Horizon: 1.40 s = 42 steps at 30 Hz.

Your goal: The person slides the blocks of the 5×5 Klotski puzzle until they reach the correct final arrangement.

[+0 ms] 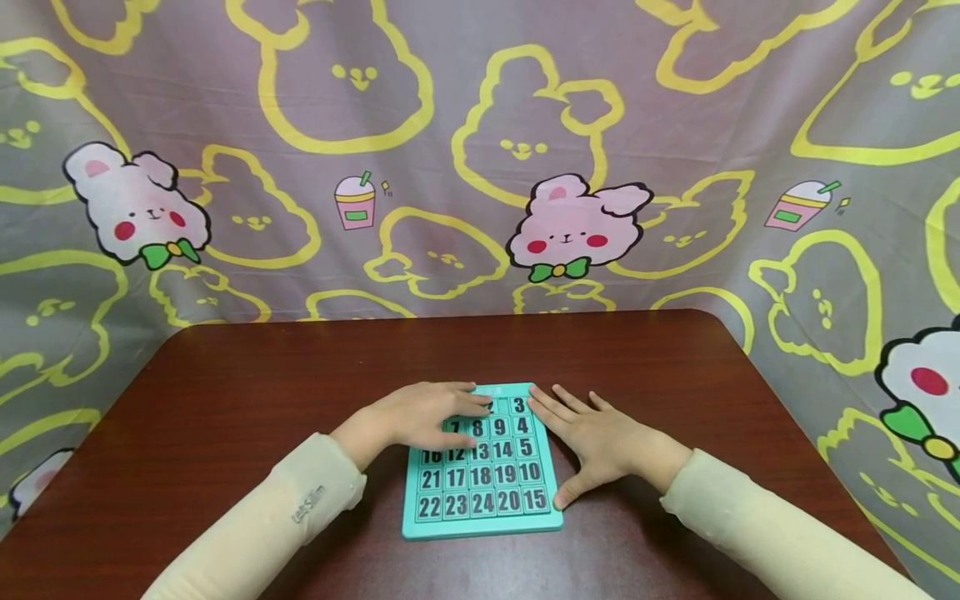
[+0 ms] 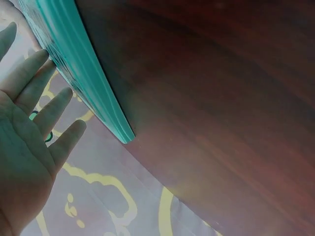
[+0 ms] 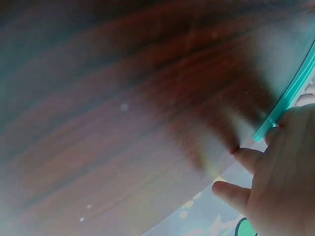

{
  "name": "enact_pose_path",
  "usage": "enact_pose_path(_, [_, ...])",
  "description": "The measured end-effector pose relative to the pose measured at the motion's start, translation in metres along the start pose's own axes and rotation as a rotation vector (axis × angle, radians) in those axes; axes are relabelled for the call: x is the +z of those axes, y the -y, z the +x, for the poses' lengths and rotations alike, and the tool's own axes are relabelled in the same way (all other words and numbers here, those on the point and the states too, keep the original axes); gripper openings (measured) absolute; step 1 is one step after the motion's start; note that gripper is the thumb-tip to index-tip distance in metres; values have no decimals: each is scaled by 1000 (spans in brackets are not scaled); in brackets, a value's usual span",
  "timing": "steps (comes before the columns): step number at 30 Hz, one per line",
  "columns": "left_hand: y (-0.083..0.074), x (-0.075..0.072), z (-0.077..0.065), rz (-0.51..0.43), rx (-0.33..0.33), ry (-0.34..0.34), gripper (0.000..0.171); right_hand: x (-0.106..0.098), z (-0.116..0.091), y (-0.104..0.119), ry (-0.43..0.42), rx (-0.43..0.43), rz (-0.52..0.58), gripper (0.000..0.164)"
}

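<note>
A turquoise sliding number puzzle [image 1: 480, 529] lies flat on the table, its numbered tiles facing up. My left hand [image 1: 423, 415] reaches over its upper left part with fingers extended, an index fingertip at the tile marked 2 [image 1: 491, 407]. That hand hides the top-left tiles. Against the right edge of the frame rests my right hand [image 1: 603, 440], fingers spread, thumb at the lower right corner and fingertips by the tile marked 3 [image 1: 519, 406]. In the left wrist view the fingers [image 2: 59, 105] are straight beside the puzzle's side wall [image 2: 93, 73].
The brown wooden table [image 1: 247, 400] spreads out around the puzzle. A grey-pink curtain [image 1: 450, 92] with yellow outlines and cartoon bunnies hangs behind the table and along both sides. Both forearms wear pale sleeves [image 1: 255, 517].
</note>
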<state>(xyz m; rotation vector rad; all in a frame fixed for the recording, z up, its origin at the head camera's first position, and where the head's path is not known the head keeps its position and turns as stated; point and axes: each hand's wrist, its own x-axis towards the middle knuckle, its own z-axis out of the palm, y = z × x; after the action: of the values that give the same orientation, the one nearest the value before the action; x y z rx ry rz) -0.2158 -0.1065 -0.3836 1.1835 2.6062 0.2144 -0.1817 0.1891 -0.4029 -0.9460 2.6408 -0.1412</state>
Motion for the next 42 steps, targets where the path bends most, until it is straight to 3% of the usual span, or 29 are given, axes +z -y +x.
enact_pose_path(14, [11, 1, -15, -5, -1, -34, 52, 1, 0, 0, -5, 8, -4, 136])
enact_pose_path(21, [8, -2, -17, -8, -10, -31, 53, 2, 0, 0, -3, 8, -5, 136])
enact_pose_path(42, [-16, -6, 20, 40, 80, 11, 56, -1, 0, 1, 11, 9, 8, 135])
